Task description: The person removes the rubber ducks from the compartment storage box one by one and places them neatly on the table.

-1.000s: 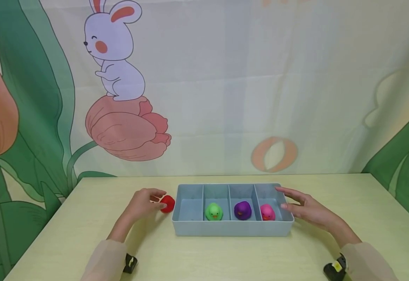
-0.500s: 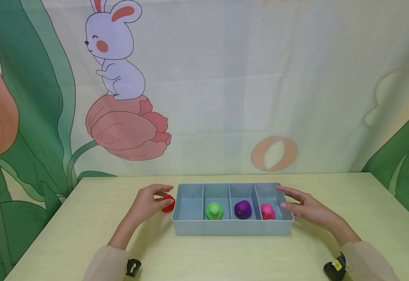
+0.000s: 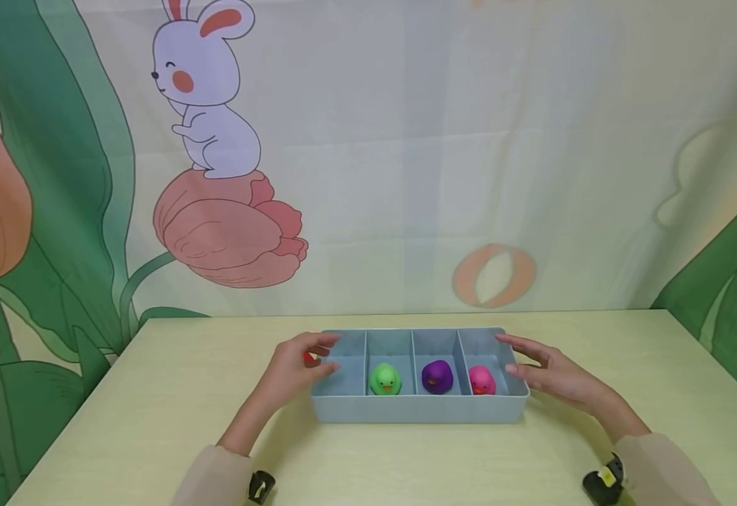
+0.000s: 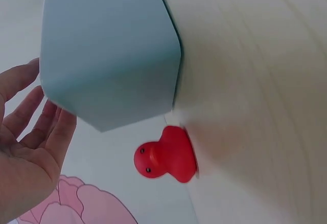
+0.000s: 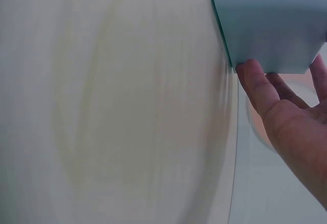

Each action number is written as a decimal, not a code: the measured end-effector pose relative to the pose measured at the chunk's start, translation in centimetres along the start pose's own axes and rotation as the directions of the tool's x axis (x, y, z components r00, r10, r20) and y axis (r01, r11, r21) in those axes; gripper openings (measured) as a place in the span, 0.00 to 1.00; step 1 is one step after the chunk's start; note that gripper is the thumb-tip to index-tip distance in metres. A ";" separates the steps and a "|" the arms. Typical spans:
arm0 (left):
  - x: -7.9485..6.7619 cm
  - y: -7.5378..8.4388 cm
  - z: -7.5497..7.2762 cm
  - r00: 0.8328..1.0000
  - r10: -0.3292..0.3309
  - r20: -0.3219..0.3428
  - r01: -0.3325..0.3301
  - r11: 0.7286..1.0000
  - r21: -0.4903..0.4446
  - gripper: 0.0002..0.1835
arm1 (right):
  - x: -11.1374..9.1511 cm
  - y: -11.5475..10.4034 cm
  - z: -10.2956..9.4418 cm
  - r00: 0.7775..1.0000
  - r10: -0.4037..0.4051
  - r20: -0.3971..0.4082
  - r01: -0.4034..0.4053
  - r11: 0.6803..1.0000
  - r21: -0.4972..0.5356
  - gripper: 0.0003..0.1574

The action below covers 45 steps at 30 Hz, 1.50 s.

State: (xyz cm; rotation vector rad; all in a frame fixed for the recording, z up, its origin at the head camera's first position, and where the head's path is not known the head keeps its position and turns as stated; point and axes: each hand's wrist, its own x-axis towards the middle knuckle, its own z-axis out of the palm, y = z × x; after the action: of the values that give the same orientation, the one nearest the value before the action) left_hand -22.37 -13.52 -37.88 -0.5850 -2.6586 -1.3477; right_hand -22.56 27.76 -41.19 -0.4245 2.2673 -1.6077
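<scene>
Left hand [image 3: 292, 369] and right hand [image 3: 558, 376] are flanking a pale blue-grey, rectangular plastic box [image 3: 415, 410], thumbs and fingers spreading apart. The left hand is reaching over the box's left end, though whether it is touching the rim is hard to tell; the right hand is bringing thumb and fingertips to the opposite end. A smooth red toy duck [image 4: 172, 155] is standing on the pale wooden tabletop [image 3: 406, 464], outside the box near its left end. Counting from the left, a lime-green toy duck [image 3: 385, 380], a purple toy duck [image 3: 437, 377] and a bright pink toy duck [image 3: 482, 380] are resting in its second, third and fourth compartments.
</scene>
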 end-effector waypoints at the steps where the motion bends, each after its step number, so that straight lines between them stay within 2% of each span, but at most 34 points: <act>1: 0.0 0.1 0.2 1.000 0.012 0.006 -0.012 1.000 -0.011 0.21 | 0.0 0.0 0.0 1.000 0.000 0.000 0.000 1.000 -0.002 0.38; 6: 0.3 0.6 1.4 0.998 0.055 0.041 -0.052 0.997 -0.065 0.20 | 0.0 0.0 0.0 1.000 0.002 -0.003 -0.002 1.000 -0.004 0.38; 17: 0.8 1.8 3.4 0.992 0.057 0.112 -0.046 0.994 -0.097 0.19 | 0.0 -0.1 0.0 1.000 0.011 -0.001 -0.011 1.000 0.003 0.38; 25: 1.4 2.3 4.5 0.978 0.113 0.177 -0.103 0.993 -0.063 0.19 | 0.0 -0.1 0.0 1.000 0.016 -0.003 -0.016 1.000 0.009 0.39; 28: 1.6 2.5 4.7 0.972 0.114 0.206 -0.116 0.993 -0.005 0.18 | 0.0 -0.1 0.0 1.000 0.010 0.001 -0.010 1.000 0.013 0.39; 33: 2.0 3.2 4.8 0.959 0.075 0.273 -0.121 0.981 0.153 0.18 | 0.0 -0.1 0.0 1.000 0.001 0.000 -0.001 1.000 0.006 0.38; 38: 2.5 3.7 5.3 0.942 0.030 0.333 -0.133 0.948 0.290 0.17 | 0.0 0.0 -0.1 1.000 -0.004 -0.006 0.004 1.000 0.013 0.38; 45: 3.1 4.0 6.0 0.930 0.001 0.367 -0.176 0.878 0.445 0.16 | 0.0 0.0 -0.1 1.000 -0.007 -0.004 0.007 1.000 -0.003 0.38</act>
State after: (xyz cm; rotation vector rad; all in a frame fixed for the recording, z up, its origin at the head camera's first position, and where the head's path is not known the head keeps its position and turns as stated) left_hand -23.22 -5.69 -37.65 -0.9402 -3.0332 -0.5576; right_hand -22.62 27.81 -41.21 -0.4305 2.2740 -1.6109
